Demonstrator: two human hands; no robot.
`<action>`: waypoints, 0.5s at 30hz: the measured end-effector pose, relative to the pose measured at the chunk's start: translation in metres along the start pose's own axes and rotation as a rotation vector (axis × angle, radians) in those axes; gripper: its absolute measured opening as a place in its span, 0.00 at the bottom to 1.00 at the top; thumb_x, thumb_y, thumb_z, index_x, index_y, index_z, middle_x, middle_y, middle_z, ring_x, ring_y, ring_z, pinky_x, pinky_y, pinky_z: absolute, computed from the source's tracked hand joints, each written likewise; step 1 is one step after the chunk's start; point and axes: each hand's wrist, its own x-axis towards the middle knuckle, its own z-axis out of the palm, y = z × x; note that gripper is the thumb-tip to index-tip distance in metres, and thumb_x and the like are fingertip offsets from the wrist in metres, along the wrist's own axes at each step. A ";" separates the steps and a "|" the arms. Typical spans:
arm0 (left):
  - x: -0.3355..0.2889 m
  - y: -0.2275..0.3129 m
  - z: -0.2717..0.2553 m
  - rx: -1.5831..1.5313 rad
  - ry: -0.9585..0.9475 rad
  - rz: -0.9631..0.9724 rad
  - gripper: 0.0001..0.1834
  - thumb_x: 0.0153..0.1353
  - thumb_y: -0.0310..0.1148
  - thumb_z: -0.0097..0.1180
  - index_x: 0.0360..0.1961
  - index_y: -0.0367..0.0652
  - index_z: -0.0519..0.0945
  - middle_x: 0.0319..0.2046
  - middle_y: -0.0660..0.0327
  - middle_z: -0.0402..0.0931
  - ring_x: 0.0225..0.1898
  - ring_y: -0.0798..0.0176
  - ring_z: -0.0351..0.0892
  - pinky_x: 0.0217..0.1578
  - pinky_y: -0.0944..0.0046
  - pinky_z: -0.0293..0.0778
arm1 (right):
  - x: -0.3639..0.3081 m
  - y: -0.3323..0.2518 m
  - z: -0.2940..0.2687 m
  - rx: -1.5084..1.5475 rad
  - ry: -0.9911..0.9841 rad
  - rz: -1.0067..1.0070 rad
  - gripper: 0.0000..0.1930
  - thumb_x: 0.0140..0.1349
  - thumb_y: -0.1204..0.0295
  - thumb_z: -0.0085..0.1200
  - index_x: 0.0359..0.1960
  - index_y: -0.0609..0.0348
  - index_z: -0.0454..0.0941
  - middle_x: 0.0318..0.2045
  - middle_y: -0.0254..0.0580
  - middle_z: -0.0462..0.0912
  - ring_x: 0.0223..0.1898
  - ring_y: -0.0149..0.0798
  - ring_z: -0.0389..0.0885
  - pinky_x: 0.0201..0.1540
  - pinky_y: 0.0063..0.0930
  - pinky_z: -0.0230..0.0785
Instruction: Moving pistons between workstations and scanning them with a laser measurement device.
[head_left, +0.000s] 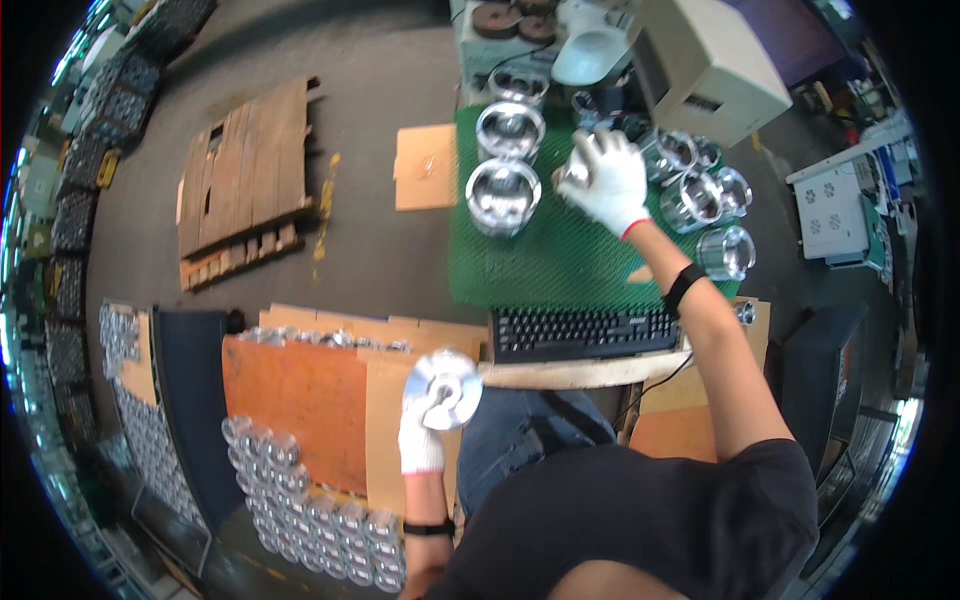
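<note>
My left hand [420, 445], in a white glove, holds a shiny round piston [455, 378] by my left thigh, its flat face turned up. Over the green mesh mat [540, 270], my gloved right hand [612, 185] curls its fingers round a shiny metal part [574, 172], mostly hidden under the glove. To the left of that hand stand two large pistons, one nearer [503, 197] and one farther [511, 132], hollow side up. Several more pistons [692, 201] crowd the mat's right side, and another [726, 253] lies tipped by my right forearm.
A black keyboard [585, 332] lies along the bench's near edge. A beige monitor [715, 75] stands at the far right. On my left, rows of pistons [320, 525] flank an orange board [295, 410]. Farther left, a wooden pallet [250, 165] rests on the floor.
</note>
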 end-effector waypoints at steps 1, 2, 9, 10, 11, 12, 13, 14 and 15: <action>0.001 0.007 0.022 -0.052 -0.017 -0.012 0.28 0.49 0.23 0.64 0.54 0.34 0.73 0.46 0.55 0.78 0.47 0.61 0.79 0.46 0.63 0.77 | -0.004 -0.001 -0.006 -0.002 -0.027 0.046 0.36 0.38 0.52 0.66 0.52 0.51 0.73 0.51 0.50 0.73 0.53 0.51 0.70 0.55 0.44 0.62; 0.007 0.003 0.023 -0.085 -0.057 -0.008 0.29 0.50 0.22 0.63 0.55 0.35 0.72 0.48 0.56 0.77 0.48 0.62 0.78 0.48 0.63 0.76 | -0.016 -0.007 -0.014 -0.083 0.024 0.065 0.37 0.39 0.52 0.66 0.53 0.51 0.72 0.52 0.51 0.72 0.54 0.51 0.70 0.56 0.45 0.62; -0.011 0.028 0.091 -0.200 -0.166 0.051 0.21 0.53 0.19 0.56 0.51 0.30 0.73 0.45 0.53 0.77 0.48 0.60 0.77 0.50 0.62 0.75 | -0.164 -0.029 -0.011 0.487 -0.178 0.183 0.29 0.50 0.62 0.64 0.55 0.60 0.74 0.49 0.53 0.79 0.52 0.52 0.76 0.59 0.41 0.64; -0.015 0.028 0.096 -0.174 -0.191 0.032 0.21 0.53 0.19 0.56 0.51 0.29 0.73 0.46 0.53 0.77 0.48 0.60 0.77 0.50 0.61 0.75 | -0.183 -0.030 -0.009 0.729 -0.358 0.376 0.28 0.56 0.60 0.62 0.55 0.63 0.74 0.49 0.51 0.81 0.51 0.46 0.78 0.58 0.34 0.66; -0.017 0.025 0.101 -0.149 -0.215 0.011 0.22 0.53 0.19 0.55 0.51 0.29 0.72 0.46 0.52 0.76 0.48 0.60 0.77 0.50 0.61 0.75 | -0.198 -0.035 -0.007 1.111 -0.491 0.634 0.26 0.60 0.59 0.60 0.55 0.65 0.75 0.50 0.47 0.81 0.51 0.39 0.78 0.57 0.29 0.67; -0.018 0.020 0.102 -0.148 -0.217 0.003 0.22 0.53 0.19 0.55 0.51 0.29 0.72 0.46 0.52 0.76 0.48 0.60 0.77 0.50 0.61 0.75 | -0.204 -0.041 -0.016 1.253 -0.639 0.706 0.25 0.63 0.58 0.57 0.55 0.64 0.75 0.50 0.45 0.81 0.50 0.36 0.78 0.55 0.27 0.68; -0.016 0.015 0.104 -0.211 -0.235 -0.044 0.22 0.53 0.18 0.55 0.52 0.29 0.72 0.47 0.52 0.76 0.48 0.60 0.77 0.50 0.61 0.75 | -0.205 -0.048 -0.026 1.413 -0.781 0.876 0.23 0.64 0.57 0.55 0.54 0.62 0.76 0.48 0.44 0.81 0.49 0.38 0.79 0.55 0.29 0.68; -0.020 0.010 0.108 -0.274 -0.256 -0.093 0.23 0.53 0.18 0.54 0.52 0.29 0.71 0.47 0.51 0.76 0.48 0.59 0.78 0.50 0.61 0.76 | -0.214 -0.053 -0.034 1.667 -0.791 0.972 0.23 0.65 0.56 0.52 0.53 0.61 0.76 0.49 0.44 0.81 0.49 0.39 0.79 0.56 0.32 0.68; -0.023 0.004 0.113 -0.272 -0.261 -0.100 0.23 0.53 0.18 0.54 0.52 0.29 0.71 0.47 0.51 0.76 0.48 0.59 0.78 0.50 0.61 0.76 | -0.220 -0.062 -0.039 1.929 -0.789 1.060 0.23 0.66 0.55 0.50 0.53 0.60 0.75 0.49 0.44 0.81 0.49 0.41 0.78 0.56 0.36 0.67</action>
